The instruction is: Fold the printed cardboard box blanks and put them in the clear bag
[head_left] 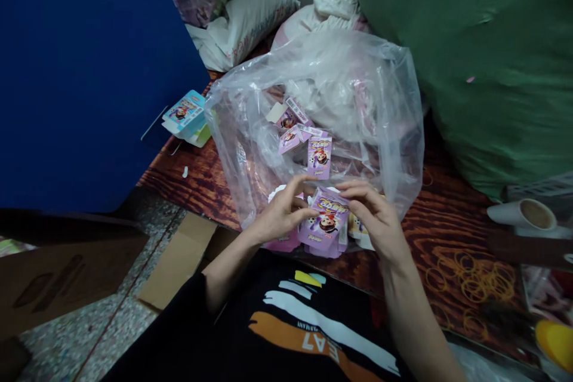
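A small purple printed carton (326, 221) is between my two hands at the table's near edge. My left hand (282, 210) pinches its left side with thumb and fingers. At its upper right, the fingers and thumb of my right hand (372, 215) grip the edge. Beneath it lie more flattened-looking purple cartons (329, 249), partly hidden. Just beyond my hands, a large clear plastic bag (400, 113) lies spread with its mouth toward me. Inside are several small purple boxes (319, 156), closed or with a flap up.
Light-blue cartons (185, 112) lie left of the bag. White sacks (259, 9) and a big green bundle (483, 65) stand behind. Yellow rubber bands (478, 277) and a white cup (523, 215) are at right. An open cardboard box (183, 256) sits low at left.
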`<action>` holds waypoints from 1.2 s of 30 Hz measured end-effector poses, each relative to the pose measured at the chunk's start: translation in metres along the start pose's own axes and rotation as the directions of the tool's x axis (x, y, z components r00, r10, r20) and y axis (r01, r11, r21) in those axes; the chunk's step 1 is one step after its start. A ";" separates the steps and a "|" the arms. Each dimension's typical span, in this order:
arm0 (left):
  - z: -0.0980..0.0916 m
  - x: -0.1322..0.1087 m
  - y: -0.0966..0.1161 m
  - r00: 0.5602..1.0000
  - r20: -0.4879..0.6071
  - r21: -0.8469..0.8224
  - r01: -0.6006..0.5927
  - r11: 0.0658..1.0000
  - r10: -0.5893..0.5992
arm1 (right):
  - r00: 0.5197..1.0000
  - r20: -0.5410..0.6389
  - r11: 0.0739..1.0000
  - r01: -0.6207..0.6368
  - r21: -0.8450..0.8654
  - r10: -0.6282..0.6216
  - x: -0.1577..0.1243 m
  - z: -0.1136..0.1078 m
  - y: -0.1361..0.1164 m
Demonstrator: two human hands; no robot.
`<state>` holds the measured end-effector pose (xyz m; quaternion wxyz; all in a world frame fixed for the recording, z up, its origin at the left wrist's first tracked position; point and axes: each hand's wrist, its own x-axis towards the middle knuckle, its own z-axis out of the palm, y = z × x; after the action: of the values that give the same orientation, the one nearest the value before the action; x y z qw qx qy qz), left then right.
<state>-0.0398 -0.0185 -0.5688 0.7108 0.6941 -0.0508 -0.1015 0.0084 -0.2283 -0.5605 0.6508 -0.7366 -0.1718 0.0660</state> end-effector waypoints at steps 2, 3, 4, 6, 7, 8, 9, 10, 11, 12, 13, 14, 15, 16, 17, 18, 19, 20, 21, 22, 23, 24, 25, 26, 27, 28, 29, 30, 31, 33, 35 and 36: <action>0.000 0.000 0.001 1.000 0.022 0.049 -0.003 0.999 0.002 | 1.000 0.004 0.999 -0.028 0.043 0.028 0.000 0.002 0.002; 0.001 0.000 0.001 0.999 0.036 0.081 -0.012 0.997 0.009 | 0.998 -0.009 0.995 -0.065 0.071 0.066 0.000 0.004 0.004; 0.001 0.000 0.000 0.999 0.050 0.106 -0.022 0.994 0.017 | 0.994 -0.026 0.990 -0.103 0.094 0.106 0.000 0.006 0.007; 0.001 0.000 -0.001 0.997 0.078 0.121 -0.031 0.992 0.022 | 0.984 -0.071 0.980 -0.152 0.127 0.162 0.001 0.009 0.012; 0.000 -0.001 -0.001 0.995 0.093 0.110 -0.029 0.993 0.019 | 0.980 -0.097 0.977 -0.161 0.138 0.175 0.001 0.010 0.013; 0.000 -0.001 -0.001 0.994 0.105 0.095 -0.026 0.995 0.016 | 0.976 -0.122 0.976 -0.162 0.145 0.180 0.002 0.010 0.014; 0.000 -0.001 -0.002 0.994 0.112 0.081 -0.022 0.996 0.013 | 0.974 -0.141 0.977 -0.156 0.144 0.177 0.003 0.009 0.015; -0.001 -0.002 -0.002 0.993 0.117 0.067 -0.019 0.998 0.011 | 0.975 -0.146 0.980 -0.148 0.136 0.167 0.003 0.008 0.014; -0.001 -0.002 -0.002 0.993 0.121 0.054 -0.017 0.998 0.011 | 0.980 -0.132 0.983 -0.136 0.123 0.152 0.004 0.006 0.012; -0.001 -0.003 -0.002 0.992 0.125 0.043 -0.017 0.999 0.011 | 0.986 -0.097 0.987 -0.122 0.109 0.133 0.004 0.004 0.011; -0.001 -0.003 -0.002 0.992 0.130 0.035 -0.016 0.999 0.011 | 0.992 -0.051 0.990 -0.108 0.096 0.113 0.003 0.002 0.009; -0.001 -0.003 -0.002 0.991 0.134 0.030 -0.015 0.999 0.011 | 0.996 -0.002 0.992 -0.094 0.083 0.094 0.002 -0.001 0.007; -0.001 -0.003 -0.003 0.990 0.139 0.025 -0.016 1.000 0.012 | 0.996 0.044 0.994 -0.082 0.070 0.079 0.001 -0.004 0.005; -0.001 -0.003 -0.003 0.990 0.141 0.020 -0.018 1.000 0.015 | 0.995 0.077 0.996 -0.071 0.058 0.066 -0.001 -0.006 0.005; -0.001 -0.003 -0.003 0.990 0.136 0.015 -0.023 1.000 0.021 | 0.994 0.092 0.997 -0.060 0.046 0.056 -0.004 -0.008 0.004; -0.001 -0.003 -0.004 0.991 0.130 0.010 -0.029 1.000 0.028 | 0.994 0.094 0.998 -0.054 0.035 0.050 -0.007 -0.010 0.005; 0.000 -0.004 -0.005 0.991 0.127 0.006 -0.033 0.999 0.032 | 0.995 0.088 0.998 -0.053 0.028 0.051 -0.010 -0.010 0.005; 0.000 -0.004 -0.006 0.991 0.129 0.010 -0.036 0.999 0.035 | 0.995 0.080 0.998 -0.059 0.027 0.057 -0.013 -0.010 0.006; 0.001 -0.005 -0.008 0.990 0.139 0.024 -0.040 0.999 0.036 | 0.995 0.073 0.997 -0.071 0.029 0.069 -0.015 -0.009 0.007; 0.002 -0.006 -0.010 0.987 0.154 0.051 -0.045 0.998 0.037 | 0.994 0.073 0.996 -0.086 0.032 0.084 -0.017 -0.008 0.009; 0.002 -0.007 -0.011 0.984 0.172 0.085 -0.053 0.995 0.038 | 0.992 0.084 0.994 -0.101 0.031 0.098 -0.018 -0.007 0.010; 0.002 -0.006 -0.012 0.981 0.187 0.117 -0.066 0.991 0.043 | 0.990 0.097 0.994 -0.109 0.025 0.106 -0.018 -0.007 0.011; 0.001 -0.004 -0.012 0.979 0.195 0.141 -0.083 0.986 0.054 | 0.990 0.094 0.994 -0.106 0.016 0.104 -0.017 -0.007 0.013; -0.002 0.000 -0.010 0.979 0.192 0.156 -0.103 0.982 0.072 | 0.993 0.067 0.995 -0.100 0.010 0.099 -0.016 -0.008 0.014; -0.006 0.008 -0.007 0.980 0.172 0.164 -0.127 0.978 0.098 | 0.996 0.007 0.996 -0.093 0.006 0.093 -0.015 -0.009 0.015; -0.012 0.019 -0.003 0.982 0.134 0.169 -0.158 0.973 0.136 | 0.993 -0.072 0.996 -0.090 -0.004 0.090 -0.014 -0.010 0.016; -0.020 0.032 0.002 0.979 0.079 0.177 -0.199 0.964 0.187 | 0.985 -0.150 0.995 -0.092 -0.030 0.087 -0.014 -0.010 0.017; -0.029 0.047 0.008 0.967 0.005 0.198 -0.250 0.948 0.254 | 0.978 -0.195 0.992 -0.097 -0.080 0.080 -0.014 -0.011 0.018; -0.039 0.063 0.014 0.942 -0.070 0.227 -0.305 0.925 0.327 | 0.980 -0.190 0.982 -0.098 -0.159 0.067 -0.016 -0.010 0.020; -0.058 0.091 0.025 0.839 -0.205 0.339 -0.422 0.841 0.504 | 0.998 -0.057 0.919 -0.053 -0.390 0.034 -0.023 -0.006 0.023; -0.067 0.104 0.031 0.757 -0.271 0.450 -0.446 0.774 0.594 | 0.994 0.098 0.783 0.027 -0.622 0.044 -0.032 0.002 0.029; -0.067 0.103 0.031 0.746 -0.274 0.478 -0.441 0.759 0.607 | 0.987 0.142 0.700 0.054 -0.712 0.069 -0.037 0.007 0.032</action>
<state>0.0773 0.0247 -0.5472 0.5538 0.7800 -0.1150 0.2678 -0.0228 -0.2372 -0.5977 0.2985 -0.9242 -0.2318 0.0551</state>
